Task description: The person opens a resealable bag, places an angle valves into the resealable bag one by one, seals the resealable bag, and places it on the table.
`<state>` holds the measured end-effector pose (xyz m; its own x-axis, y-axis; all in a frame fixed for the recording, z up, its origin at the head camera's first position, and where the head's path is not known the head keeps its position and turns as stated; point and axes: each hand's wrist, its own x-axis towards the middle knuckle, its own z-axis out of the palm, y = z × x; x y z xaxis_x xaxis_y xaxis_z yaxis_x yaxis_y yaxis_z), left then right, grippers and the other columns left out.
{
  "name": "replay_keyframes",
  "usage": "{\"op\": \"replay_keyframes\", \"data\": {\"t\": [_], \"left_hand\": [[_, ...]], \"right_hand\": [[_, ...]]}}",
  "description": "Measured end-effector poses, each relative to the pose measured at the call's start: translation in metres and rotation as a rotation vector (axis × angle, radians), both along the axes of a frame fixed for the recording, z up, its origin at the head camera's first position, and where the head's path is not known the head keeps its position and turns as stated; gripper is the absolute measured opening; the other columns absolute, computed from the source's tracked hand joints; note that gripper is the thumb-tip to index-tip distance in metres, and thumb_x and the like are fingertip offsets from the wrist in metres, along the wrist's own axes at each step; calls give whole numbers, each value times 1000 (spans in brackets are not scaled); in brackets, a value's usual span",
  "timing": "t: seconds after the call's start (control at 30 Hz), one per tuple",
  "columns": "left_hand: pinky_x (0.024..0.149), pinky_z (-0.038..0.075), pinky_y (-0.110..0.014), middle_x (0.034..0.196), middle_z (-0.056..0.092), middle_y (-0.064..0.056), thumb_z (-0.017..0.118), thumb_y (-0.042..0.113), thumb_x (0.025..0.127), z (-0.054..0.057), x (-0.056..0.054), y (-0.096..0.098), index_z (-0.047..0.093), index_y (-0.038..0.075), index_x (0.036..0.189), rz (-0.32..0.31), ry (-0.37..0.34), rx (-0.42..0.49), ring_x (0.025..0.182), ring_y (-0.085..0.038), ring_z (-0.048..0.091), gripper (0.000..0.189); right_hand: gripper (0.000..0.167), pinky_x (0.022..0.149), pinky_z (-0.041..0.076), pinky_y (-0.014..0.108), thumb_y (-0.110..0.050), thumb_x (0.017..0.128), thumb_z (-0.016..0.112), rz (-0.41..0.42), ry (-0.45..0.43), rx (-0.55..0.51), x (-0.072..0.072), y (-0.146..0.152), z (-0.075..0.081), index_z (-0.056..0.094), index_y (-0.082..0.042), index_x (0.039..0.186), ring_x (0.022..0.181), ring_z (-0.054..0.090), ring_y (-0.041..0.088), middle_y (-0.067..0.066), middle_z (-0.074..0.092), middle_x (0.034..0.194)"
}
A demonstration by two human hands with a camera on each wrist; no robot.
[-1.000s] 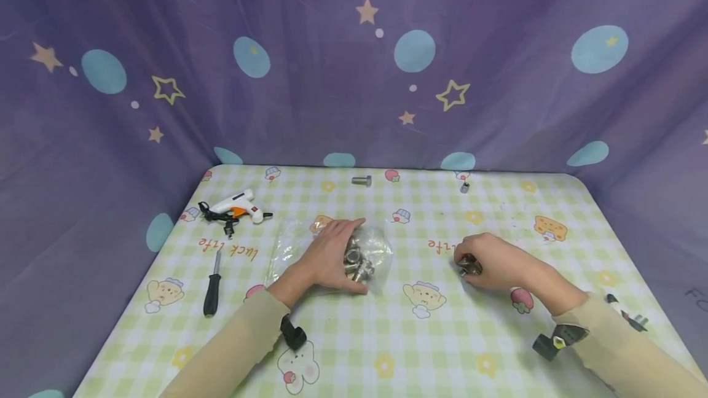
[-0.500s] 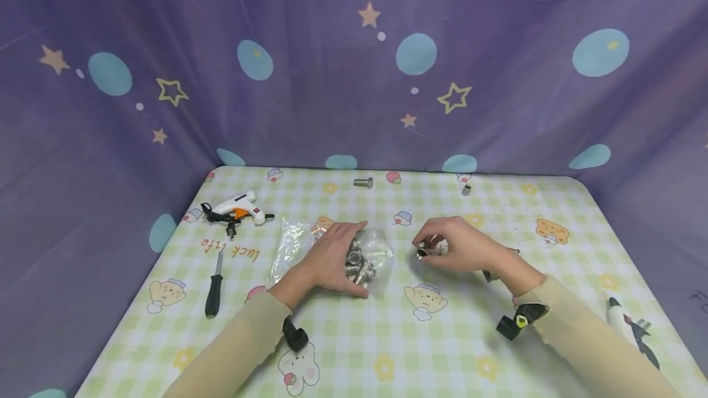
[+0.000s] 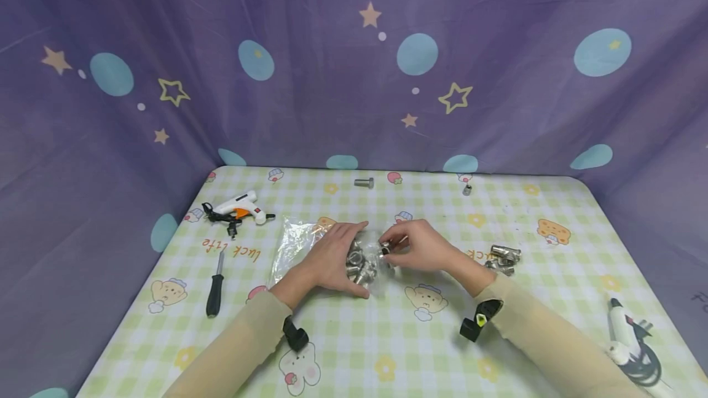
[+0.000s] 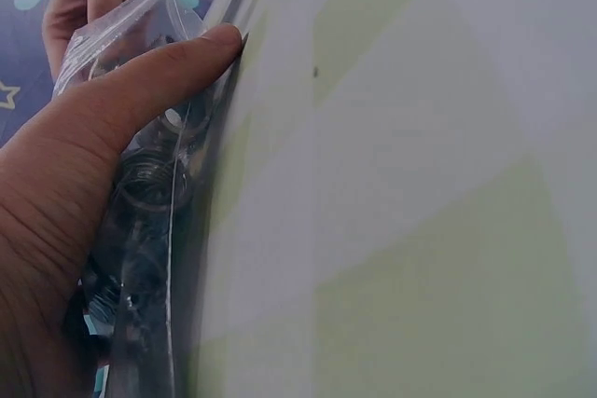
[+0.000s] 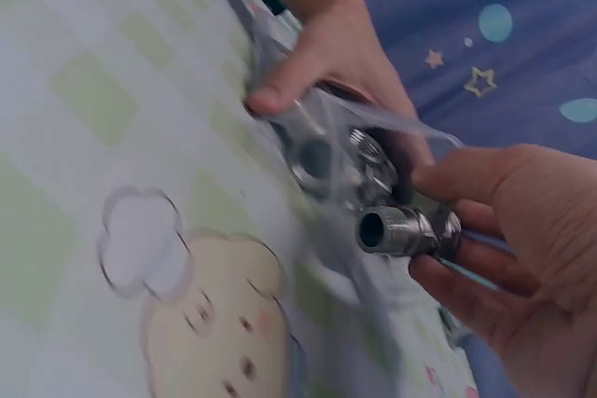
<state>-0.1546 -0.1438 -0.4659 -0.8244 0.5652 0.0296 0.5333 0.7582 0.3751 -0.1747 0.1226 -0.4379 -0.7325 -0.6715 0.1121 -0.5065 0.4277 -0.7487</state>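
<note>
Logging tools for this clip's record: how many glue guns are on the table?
2. The orange-triggered glue gun lies at the far left of the table; the second glue gun lies near the right edge, beside the right sleeve, which may hide part of it.

This is a small curtained work corner; what kind of building holds it cannot be told. Purple drapes (image 3: 332,121) printed with stars and blue ovals hang behind and along both sides of a green-and-white checked counter (image 3: 431,355) patterned with cartoon figures, strawberries and lettering. Hardware gives it a hobby-workshop look: a screwdriver (image 3: 214,296), a white glue gun (image 3: 236,204), a second glue gun (image 3: 624,328), a bolt (image 3: 364,183) and metal fittings (image 3: 506,253).
</note>
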Motion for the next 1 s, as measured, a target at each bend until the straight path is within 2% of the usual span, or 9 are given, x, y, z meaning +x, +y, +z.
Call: {"op": "replay_keyframes", "data": {"t": [0.2,0.4,0.53,0.67,0.83,0.9,1.0], "left_hand": [[125,42,-51,163,45,-9,92,81,51,-1,0,1,29,15,168,-4,6,9,150,-30,44,149],[124,43,-52,160,48,-9,93,79,51,-1,1,0,34,15,166,-11,14,40,147,-30,46,144],[123,43,-52,159,49,-9,93,78,53,0,1,0,35,15,166,-9,18,48,146,-30,47,142],[122,44,-52,159,49,-9,92,77,54,0,1,0,34,15,167,-6,31,47,145,-30,47,141],[122,44,-53,158,50,-8,92,77,54,-2,0,-1,36,17,166,1,48,55,145,-29,48,140],[122,44,-54,158,50,-8,92,77,54,-1,0,0,37,18,166,3,48,62,146,-30,48,138],[122,44,-55,159,50,-7,92,77,55,0,0,0,37,19,165,12,39,66,146,-30,47,136]], "right_hand": [[28,80,64,19,-14,89,86,-103,-5,3,5,-16,-10,80,-7,116,89,77,12,5,81,105],[23,76,63,20,-22,89,88,-156,1,12,6,-25,-18,82,-12,109,83,75,6,-1,81,96],[26,77,62,19,-26,91,87,-188,21,22,8,-28,-22,82,-13,113,86,75,7,-1,81,99],[29,81,63,18,-19,93,84,-168,13,-5,12,-28,-23,79,-9,119,95,78,16,4,79,109],[7,84,63,18,-15,93,83,-128,33,-48,14,-27,-26,78,-12,96,93,78,14,1,75,98],[6,84,63,19,-15,93,82,-114,58,-48,14,-26,-27,78,-15,89,90,76,10,-2,75,92],[4,85,63,21,-14,94,80,-91,103,-38,15,-24,-27,82,-15,91,88,74,6,-4,78,92]]}}
